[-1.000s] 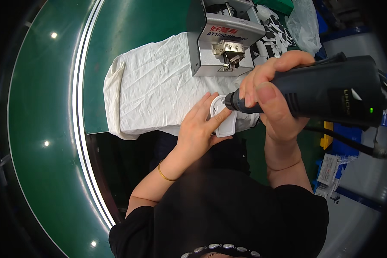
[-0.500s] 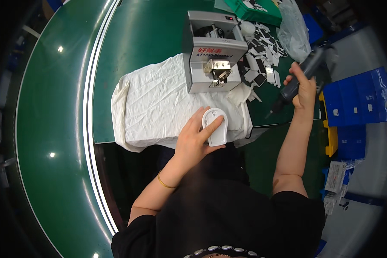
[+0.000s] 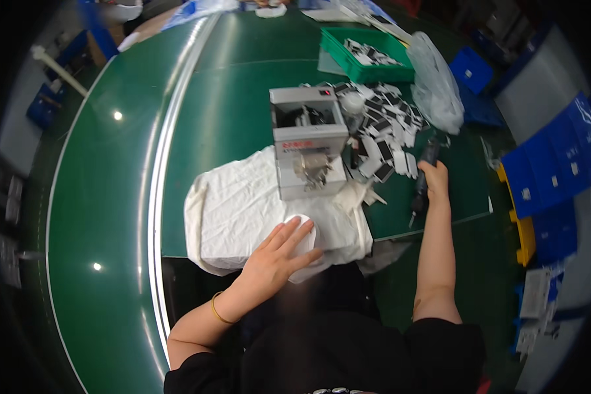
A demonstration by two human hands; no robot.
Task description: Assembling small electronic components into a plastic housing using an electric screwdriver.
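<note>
My left hand [image 3: 276, 259] lies with fingers spread over a white plastic part [image 3: 303, 247], on the front of the white cloth [image 3: 233, 213]. Part of this piece is hidden beneath the fingers, and the area is blurred. Off to the right, my right hand [image 3: 437, 181] is wrapped round a dark electric screwdriver [image 3: 420, 197], low over the green table, with its bit toward the near edge. A grey machine [image 3: 310, 141] with a metal mechanism on its front stands just beyond the cloth.
Loose black-and-white pieces [image 3: 384, 134] are heaped right of the machine. Behind them are a green bin [image 3: 358, 69] holding more pieces and a clear plastic bag [image 3: 435, 85]. Blue bins [image 3: 545, 171] stand at the right, and a pale strip [image 3: 157, 190] runs along the left.
The screwdriver has come down from a raised, tilted position toward the table. My left hand has moved from gripping the white part, its recessed side up, to spreading over it. The view has shifted.
</note>
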